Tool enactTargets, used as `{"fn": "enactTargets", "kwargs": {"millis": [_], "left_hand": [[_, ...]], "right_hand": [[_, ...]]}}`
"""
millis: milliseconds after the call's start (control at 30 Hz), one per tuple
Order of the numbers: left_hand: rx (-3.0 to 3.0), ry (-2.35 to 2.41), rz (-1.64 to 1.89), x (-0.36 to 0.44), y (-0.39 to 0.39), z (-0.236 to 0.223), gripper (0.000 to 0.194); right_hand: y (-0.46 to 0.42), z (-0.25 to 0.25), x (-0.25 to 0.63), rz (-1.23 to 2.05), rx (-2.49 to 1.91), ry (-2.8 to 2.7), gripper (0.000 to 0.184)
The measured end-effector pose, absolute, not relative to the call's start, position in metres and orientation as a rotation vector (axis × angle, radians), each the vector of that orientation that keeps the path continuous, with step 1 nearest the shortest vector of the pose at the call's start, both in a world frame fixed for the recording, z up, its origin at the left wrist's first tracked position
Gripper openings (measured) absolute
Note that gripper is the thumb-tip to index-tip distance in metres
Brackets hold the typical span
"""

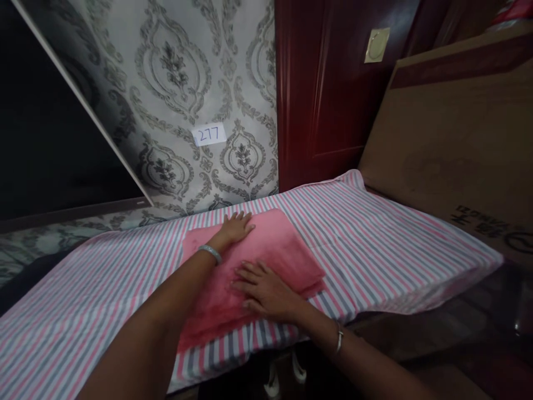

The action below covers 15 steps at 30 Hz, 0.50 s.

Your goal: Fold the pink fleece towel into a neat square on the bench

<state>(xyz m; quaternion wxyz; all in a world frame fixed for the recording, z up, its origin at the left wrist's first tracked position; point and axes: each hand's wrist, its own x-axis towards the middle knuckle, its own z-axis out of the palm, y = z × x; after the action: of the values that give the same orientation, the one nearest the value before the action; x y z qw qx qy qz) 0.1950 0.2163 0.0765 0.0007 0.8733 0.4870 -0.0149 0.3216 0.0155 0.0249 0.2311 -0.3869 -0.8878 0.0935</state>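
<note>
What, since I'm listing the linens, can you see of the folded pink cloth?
The pink cloth looks like soft fabric, folded flat into a layered, roughly rectangular pad, deeper pink toward its near side. It lies askew on the striped cover. The left hand rests on its far part, the right hand nearer its front.

Flat top hidden under striped cloth [362, 239], so type of furniture n/a. Cloth = pink/gray/wht stripes, drapes over front edge, a bit wrinkled there; back RH corner bunched up. Directly on it: 1x pink fabric [275, 230], folded, approx. mid, close to front edge. Layers vis. at its RH corner; darker twd front.
</note>
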Motion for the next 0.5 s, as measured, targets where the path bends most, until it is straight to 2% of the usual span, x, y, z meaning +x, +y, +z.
{"fn": "enactTargets", "kwargs": {"millis": [100,233,500], "left_hand": [[2.801,1.294,0.023,0.221,0.205,0.082,0.068],[2.897,0.947,-0.030,0.258,0.193,0.072,0.064],[2.862,0.957,-0.032,0.275,0.227,0.047,0.066]], "right_hand": [[0.016,0.032,0.347,0.154,-1.193,-2.285,0.049],[0.015,0.013,0.377,0.007,-1.437,-2.209,0.060],[0.014,-0.022,0.382,0.007,-1.482,-2.248,0.069]]}}
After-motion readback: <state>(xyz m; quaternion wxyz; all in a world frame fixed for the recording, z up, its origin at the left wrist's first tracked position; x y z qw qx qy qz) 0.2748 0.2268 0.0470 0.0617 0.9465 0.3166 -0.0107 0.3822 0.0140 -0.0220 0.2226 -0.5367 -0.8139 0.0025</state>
